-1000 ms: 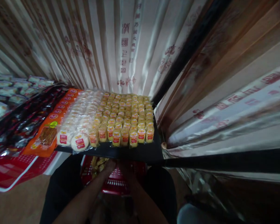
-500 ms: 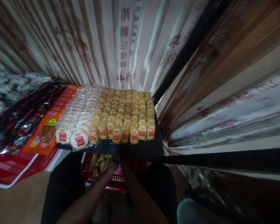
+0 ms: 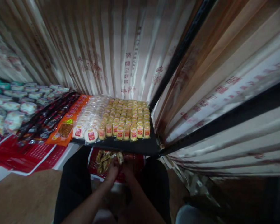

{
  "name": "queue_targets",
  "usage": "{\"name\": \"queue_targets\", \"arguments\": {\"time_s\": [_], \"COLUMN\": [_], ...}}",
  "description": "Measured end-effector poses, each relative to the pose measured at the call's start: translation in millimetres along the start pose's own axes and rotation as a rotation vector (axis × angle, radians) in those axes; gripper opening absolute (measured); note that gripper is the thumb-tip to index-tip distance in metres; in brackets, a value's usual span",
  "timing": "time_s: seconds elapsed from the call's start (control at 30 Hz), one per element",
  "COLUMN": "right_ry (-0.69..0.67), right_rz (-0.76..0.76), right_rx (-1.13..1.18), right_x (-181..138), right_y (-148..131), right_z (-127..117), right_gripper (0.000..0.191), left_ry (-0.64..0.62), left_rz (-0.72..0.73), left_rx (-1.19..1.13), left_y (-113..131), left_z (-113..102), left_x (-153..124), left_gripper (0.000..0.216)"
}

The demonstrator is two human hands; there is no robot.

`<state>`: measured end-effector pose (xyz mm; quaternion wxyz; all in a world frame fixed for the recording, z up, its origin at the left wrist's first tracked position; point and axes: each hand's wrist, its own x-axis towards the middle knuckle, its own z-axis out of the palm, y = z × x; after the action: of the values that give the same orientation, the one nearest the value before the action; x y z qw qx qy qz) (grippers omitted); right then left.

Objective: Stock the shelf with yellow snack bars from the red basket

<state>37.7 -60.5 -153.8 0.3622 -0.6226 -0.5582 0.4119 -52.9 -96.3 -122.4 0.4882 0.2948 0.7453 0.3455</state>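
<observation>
Both hands sit low in dim light: the left hand (image 3: 112,171) and right hand (image 3: 128,169) meet over a red basket (image 3: 130,161), their fingers too dark to separate. Whether the small yellow packet (image 3: 119,157) is gripped by one hand or both cannot be told. The table (image 3: 130,145) edge covers the basket's far side. Labels on the yellow packets (image 3: 128,119) are too small to read.

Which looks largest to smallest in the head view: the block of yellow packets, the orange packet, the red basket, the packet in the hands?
1. Block of yellow packets.
2. Red basket, partly hidden by the shelf and hands, and orange packet: too alike to rank.
3. Packet in the hands, smallest.
</observation>
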Motion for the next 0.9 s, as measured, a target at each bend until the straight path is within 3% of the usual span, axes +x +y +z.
{"name": "queue_targets", "arguments": {"time_s": [0.2, 0.43, 0.6, 0.9], "right_ry": [0.082, 0.158, 0.149, 0.113], "right_rz": [-0.060, -0.250, -0.430, -0.500], "right_rx": [0.004, -0.040, -0.082, -0.200], "right_x": [-19, -35, -48, -67], "right_y": [-7, -11, -20, -37], "right_z": [-13, -30, -41, -67], "right_gripper": [0.027, 0.028, 0.025, 0.042], "left_ry": [-0.003, -0.182, -0.197, -0.267], "left_rz": [0.039, 0.003, -0.033, -0.078], "left_rx": [-0.115, -0.438, -0.413, -0.465], "left_y": [10, 28, 44, 61], "left_z": [-3, -3, -5, 5], "left_x": [-12, -38, -60, -76], "left_gripper": [0.025, 0.043, 0.047, 0.048]}}
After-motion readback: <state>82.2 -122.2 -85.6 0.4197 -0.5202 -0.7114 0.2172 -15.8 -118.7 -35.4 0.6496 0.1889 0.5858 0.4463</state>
